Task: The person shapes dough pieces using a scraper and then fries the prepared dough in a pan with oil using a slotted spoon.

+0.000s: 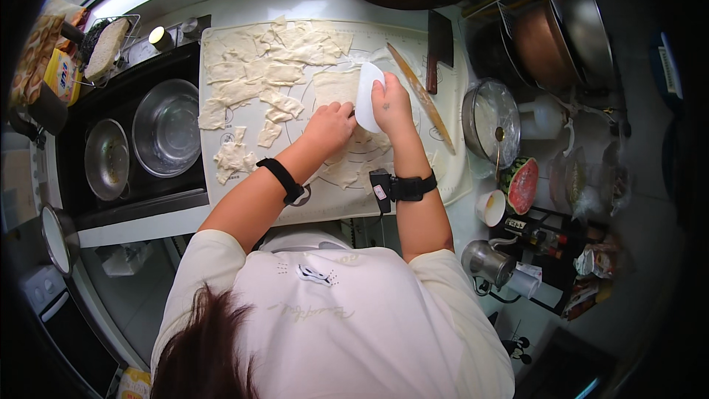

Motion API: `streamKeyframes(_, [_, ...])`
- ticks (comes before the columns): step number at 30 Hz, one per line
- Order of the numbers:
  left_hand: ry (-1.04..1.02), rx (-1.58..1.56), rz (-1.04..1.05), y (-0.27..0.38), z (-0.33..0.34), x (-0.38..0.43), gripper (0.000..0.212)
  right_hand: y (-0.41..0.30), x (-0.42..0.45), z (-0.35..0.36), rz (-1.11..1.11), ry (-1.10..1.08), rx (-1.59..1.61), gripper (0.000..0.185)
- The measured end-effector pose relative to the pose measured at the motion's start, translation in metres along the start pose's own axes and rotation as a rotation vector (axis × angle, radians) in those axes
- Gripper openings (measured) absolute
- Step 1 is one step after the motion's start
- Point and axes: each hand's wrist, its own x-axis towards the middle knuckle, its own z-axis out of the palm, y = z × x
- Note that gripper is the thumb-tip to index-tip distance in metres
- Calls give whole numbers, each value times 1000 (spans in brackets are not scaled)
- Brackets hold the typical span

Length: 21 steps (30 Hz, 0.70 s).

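My right hand (392,104) grips a white plastic dough scraper (365,94), tilted over the right side of a flat dough sheet (334,87). Close to the scraper's lower left edge, my left hand (331,126) rests with bent fingers at the sheet's near edge. Whether its fingertips pinch dough is hidden. Torn, flat dough pieces (255,75) overlap across the left and far part of a marked pastry mat (327,199). A smaller heap of dough scraps (232,158) lies near the mat's left edge. More thin dough (346,172) lies under and between my forearms.
Right of my hands lie a tapered wooden rolling pin (421,97) and a cleaver (440,47). A metal bowl with plastic film (490,122), a cut watermelon (522,185) and a metal kettle (487,263) stand farther right. Two metal basins (166,127) sit on the black stove at left.
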Motion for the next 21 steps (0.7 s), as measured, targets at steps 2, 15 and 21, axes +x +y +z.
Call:
streamKeyframes(2, [-43,-42,-74,2,4,-7,21,2,-3,-3,-6,-15,-1,25])
streamKeyframes(15, [80,-108,-271,-33,-21,-16,19,-21,-5,34,-17,-237,-197,18])
streamKeyframes(21, [188,-53,-257,-49,-1,-4,10,-23,13,69,22,-286,-303,17])
